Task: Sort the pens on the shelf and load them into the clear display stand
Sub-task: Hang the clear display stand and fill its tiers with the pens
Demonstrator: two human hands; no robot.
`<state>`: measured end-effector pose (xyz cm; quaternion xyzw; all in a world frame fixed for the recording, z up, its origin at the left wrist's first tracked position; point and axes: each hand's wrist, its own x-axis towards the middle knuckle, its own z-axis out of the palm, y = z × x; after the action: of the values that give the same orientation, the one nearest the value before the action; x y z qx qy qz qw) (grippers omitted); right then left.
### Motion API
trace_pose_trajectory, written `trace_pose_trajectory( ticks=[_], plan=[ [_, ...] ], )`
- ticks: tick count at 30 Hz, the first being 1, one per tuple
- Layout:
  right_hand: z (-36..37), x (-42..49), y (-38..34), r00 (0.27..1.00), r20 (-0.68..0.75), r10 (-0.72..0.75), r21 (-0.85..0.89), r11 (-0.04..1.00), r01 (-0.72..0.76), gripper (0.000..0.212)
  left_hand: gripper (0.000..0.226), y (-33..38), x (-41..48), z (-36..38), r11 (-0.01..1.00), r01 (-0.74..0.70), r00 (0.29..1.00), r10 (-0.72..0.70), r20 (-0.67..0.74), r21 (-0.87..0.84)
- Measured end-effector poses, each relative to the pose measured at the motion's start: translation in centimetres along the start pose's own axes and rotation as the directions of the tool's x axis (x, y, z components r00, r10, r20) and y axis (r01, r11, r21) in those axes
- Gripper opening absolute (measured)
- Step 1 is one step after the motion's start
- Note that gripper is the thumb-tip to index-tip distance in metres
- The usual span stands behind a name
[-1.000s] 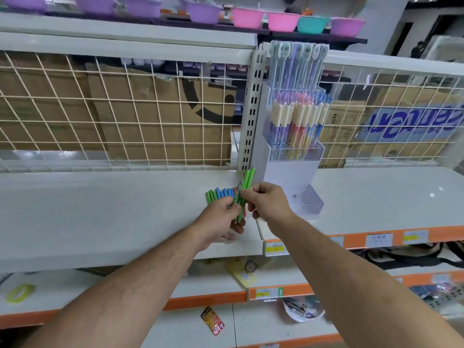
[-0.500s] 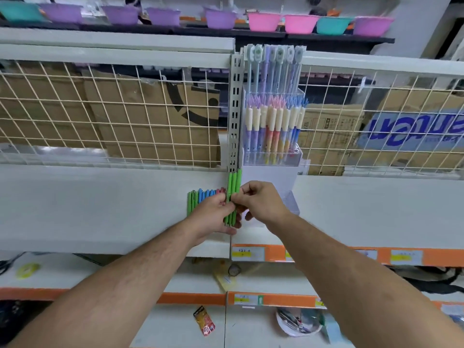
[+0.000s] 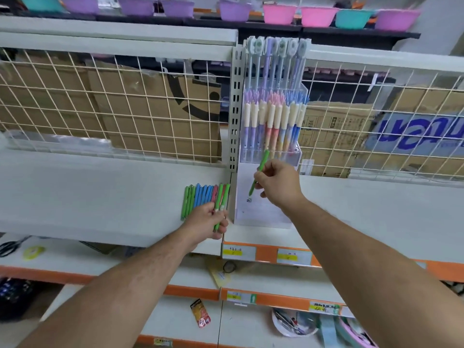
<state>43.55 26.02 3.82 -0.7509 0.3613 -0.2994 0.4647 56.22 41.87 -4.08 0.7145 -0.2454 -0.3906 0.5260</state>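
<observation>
A row of green, blue and red pens [image 3: 200, 197] lies on the white shelf [image 3: 100, 192]. My left hand [image 3: 207, 222] rests on the row's near end and grips a couple of green pens [image 3: 221, 209]. My right hand [image 3: 278, 184] pinches a single green pen [image 3: 259, 173], tilted, in front of the clear display stand [image 3: 266, 192]. The stand's upper tiers hold several pastel pens [image 3: 272, 119]; its lower front tier is partly hidden by my right hand.
A perforated metal upright [image 3: 234, 116] stands just left of the stand. Wire mesh [image 3: 120, 109] backs the shelf, with cardboard boxes behind. Coloured bowls [image 3: 316, 16] line the top shelf. Lower shelves carry scissors [image 3: 10, 246], a tape roll, a red packet and a bowl of items.
My right hand has pulled one green pen away from the bunch and lifted it up and right toward the stand. My left hand stays at the row with the other green pens.
</observation>
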Motion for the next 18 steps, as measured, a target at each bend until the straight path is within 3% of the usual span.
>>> trace_pose_trajectory(
  ticks=[13,18],
  plan=[
    [2.9,0.7,0.3,1.000,-0.015,0.015,-0.150,0.989,-0.018,0.006,0.010,-1.1,0.9,-0.9,0.994,-0.025,0.999,0.028,0.031,-0.108],
    [3.7,0.5,0.6,1.000,0.017,-0.003,-0.323,0.946,0.009,0.008,0.010,-1.1,0.9,-1.1,0.994,-0.025,0.999,0.029,0.042,-0.104]
  ],
)
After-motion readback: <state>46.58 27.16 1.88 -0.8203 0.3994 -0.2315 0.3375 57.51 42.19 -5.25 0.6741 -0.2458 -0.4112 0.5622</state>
